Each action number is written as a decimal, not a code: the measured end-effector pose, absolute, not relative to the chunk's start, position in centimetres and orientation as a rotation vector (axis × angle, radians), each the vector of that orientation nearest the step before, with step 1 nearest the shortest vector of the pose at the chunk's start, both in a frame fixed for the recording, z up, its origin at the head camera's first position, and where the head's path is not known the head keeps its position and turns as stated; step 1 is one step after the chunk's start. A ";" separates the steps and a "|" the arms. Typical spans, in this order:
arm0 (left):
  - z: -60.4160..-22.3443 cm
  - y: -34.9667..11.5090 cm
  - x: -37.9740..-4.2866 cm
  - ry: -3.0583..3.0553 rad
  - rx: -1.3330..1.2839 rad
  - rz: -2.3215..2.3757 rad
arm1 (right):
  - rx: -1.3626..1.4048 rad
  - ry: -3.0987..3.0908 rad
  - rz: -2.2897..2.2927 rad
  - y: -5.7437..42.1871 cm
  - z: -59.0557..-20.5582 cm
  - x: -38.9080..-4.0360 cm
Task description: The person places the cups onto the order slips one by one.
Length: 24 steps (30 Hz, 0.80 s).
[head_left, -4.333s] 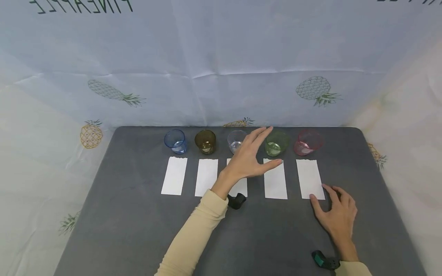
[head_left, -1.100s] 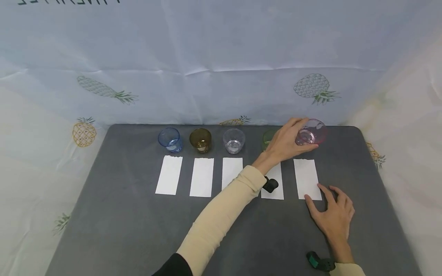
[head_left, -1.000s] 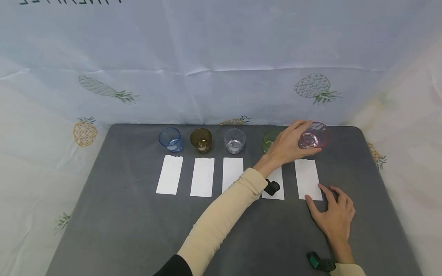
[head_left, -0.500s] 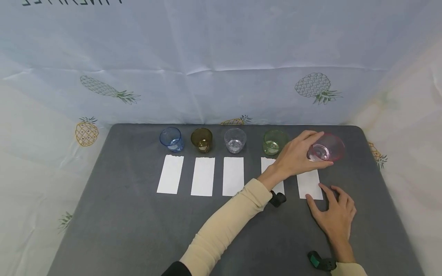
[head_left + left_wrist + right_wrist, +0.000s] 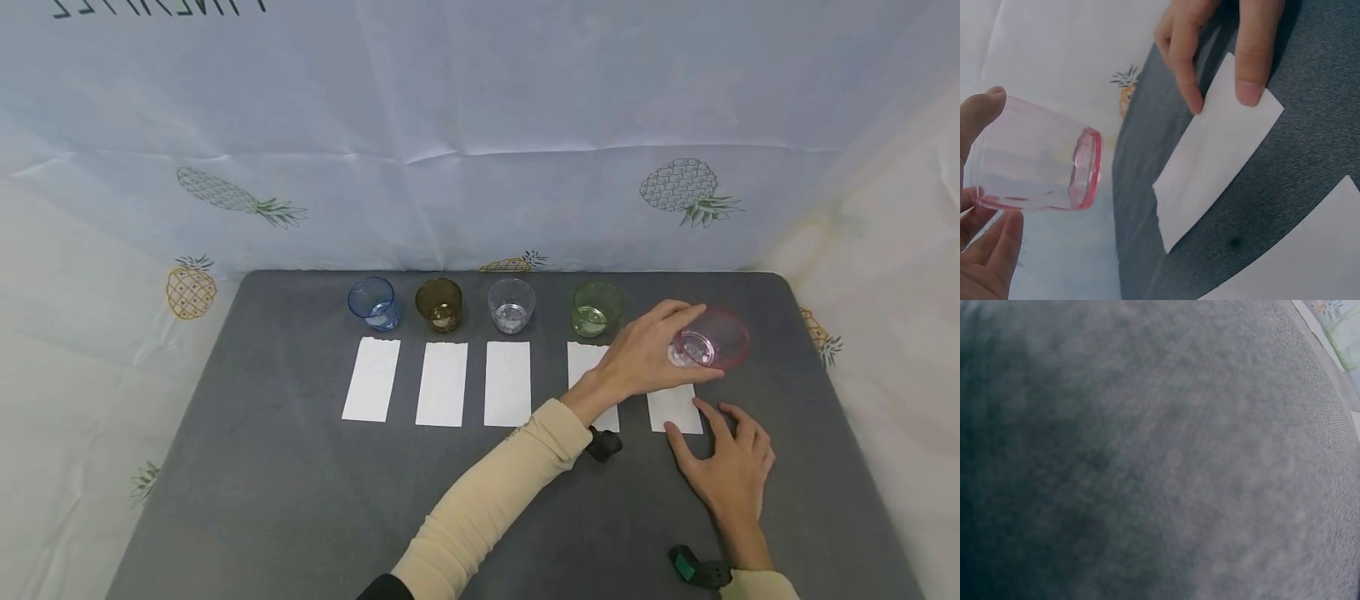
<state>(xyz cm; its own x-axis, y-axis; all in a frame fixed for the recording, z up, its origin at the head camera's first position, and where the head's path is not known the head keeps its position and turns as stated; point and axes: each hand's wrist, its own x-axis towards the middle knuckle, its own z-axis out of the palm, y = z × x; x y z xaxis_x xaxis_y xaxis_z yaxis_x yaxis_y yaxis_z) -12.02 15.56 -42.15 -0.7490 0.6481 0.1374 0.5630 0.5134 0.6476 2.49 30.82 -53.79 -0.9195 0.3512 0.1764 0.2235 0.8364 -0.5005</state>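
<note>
My left hand (image 5: pixel 641 354) grips the pink glass (image 5: pixel 729 340) by its side, between thumb and fingers. In the left wrist view, the glass (image 5: pixel 1038 165) hangs above the table, its base facing the tabletop. It overlaps the far part of the rightmost white paper strip (image 5: pixel 675 414) in the head view. My right hand (image 5: pixel 727 475) rests at the near end of that strip. The left wrist view shows its thumb (image 5: pixel 1252 69) lying on the paper and another fingertip at the paper's edge. Only blurred tabletop and bits of paper show in the right wrist view.
Along the back edge of the grey table (image 5: pixel 300 500) stand a blue glass (image 5: pixel 372 302), a brown glass (image 5: pixel 438 304), a clear glass (image 5: pixel 512 306) and a green glass (image 5: pixel 596 308). A white paper strip lies before each. A pineapple-print cloth (image 5: pixel 480 108) hangs behind.
My left hand went from above the middle of the row to the pink glass, lifted it, then brought it toward me, over the rightmost paper strip. My right hand stays put.
</note>
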 end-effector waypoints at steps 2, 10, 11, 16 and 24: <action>-42.3 15.5 -11.9 2.624 1.061 1.051 | -0.454 -2.774 0.707 30.8 -53.7 2.4; -43.2 15.3 -11.4 2.633 1.047 0.991 | -0.436 -2.760 0.721 30.9 -53.8 2.5; -43.3 15.3 -11.3 2.632 1.043 0.990 | -0.430 -2.753 0.723 30.9 -53.8 2.5; -44.0 15.3 -10.7 2.638 1.035 0.996 | -0.419 -2.734 0.727 31.0 -53.9 2.5; -44.9 15.4 -10.0 2.648 1.043 0.983 | -0.398 -2.718 0.733 31.1 -54.1 2.6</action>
